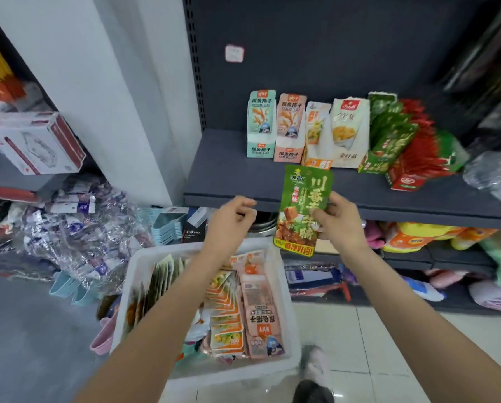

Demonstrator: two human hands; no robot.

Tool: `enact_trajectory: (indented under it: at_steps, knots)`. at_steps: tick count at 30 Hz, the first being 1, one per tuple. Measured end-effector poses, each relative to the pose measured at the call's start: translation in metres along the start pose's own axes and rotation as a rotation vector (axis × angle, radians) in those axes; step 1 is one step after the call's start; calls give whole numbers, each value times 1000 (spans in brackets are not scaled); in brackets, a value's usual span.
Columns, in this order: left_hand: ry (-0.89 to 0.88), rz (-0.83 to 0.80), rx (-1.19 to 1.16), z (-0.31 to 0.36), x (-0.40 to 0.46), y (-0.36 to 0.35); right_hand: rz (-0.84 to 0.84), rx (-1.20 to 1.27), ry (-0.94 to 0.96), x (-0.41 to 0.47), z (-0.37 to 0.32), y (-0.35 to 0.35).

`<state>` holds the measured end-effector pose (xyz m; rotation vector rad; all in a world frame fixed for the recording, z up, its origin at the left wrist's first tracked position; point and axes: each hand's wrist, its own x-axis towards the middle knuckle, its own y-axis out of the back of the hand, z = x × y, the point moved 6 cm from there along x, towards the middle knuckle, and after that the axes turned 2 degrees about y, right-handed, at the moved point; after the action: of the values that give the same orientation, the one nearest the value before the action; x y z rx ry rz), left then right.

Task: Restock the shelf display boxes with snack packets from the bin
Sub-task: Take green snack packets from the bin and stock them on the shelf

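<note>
Pinching a flat green foil snack packet by its right edge, the right hand has its thumb on the printed front and its fingers curled behind. The packet stands upright in the air, in front of the lip of the dark grey metal shelf, and overlaps that lip from below. The left hand hovers just left of the packet, apart from it, its fingers loosely curled and holding nothing.

Below both hands, in front of the shelf, sits the white plastic bin, packed with rows of orange, pink and dark snack packets standing on edge.

On the shelf, behind the held packet, stands a row of cardboard display boxes: a mint green box furthest left, a pale pink box touching it, then an orange and white box, then a white box. Right of those, a green box of green packets leans to the right, and a red and white box of red packets lies tipped beside it.

Left of the shelf rises a white pillar, with a heap of clear wrapped goods at its foot. Under the shelf, a lower level holds soft, colourful bagged goods.
</note>
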<state>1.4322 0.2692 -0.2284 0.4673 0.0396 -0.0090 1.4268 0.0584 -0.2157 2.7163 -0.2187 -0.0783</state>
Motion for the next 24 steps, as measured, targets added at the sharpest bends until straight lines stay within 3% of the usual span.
enact_trajectory:
  at_steps: [4, 10, 17, 24]
  knots:
    - [-125, -6, 0, 71, 59, -47, 140, -48, 46, 55, 2, 69]
    - [-184, -15, -50, 143, 153, -148, 179, -157, 213, 158, -3, 170]
    - [-33, -196, -89, 171, 240, -246, 285, 370, 188, 254, -3, 252]
    - [22, -434, 1, 179, 283, -289, 307, 373, 244, 308, 4, 279]
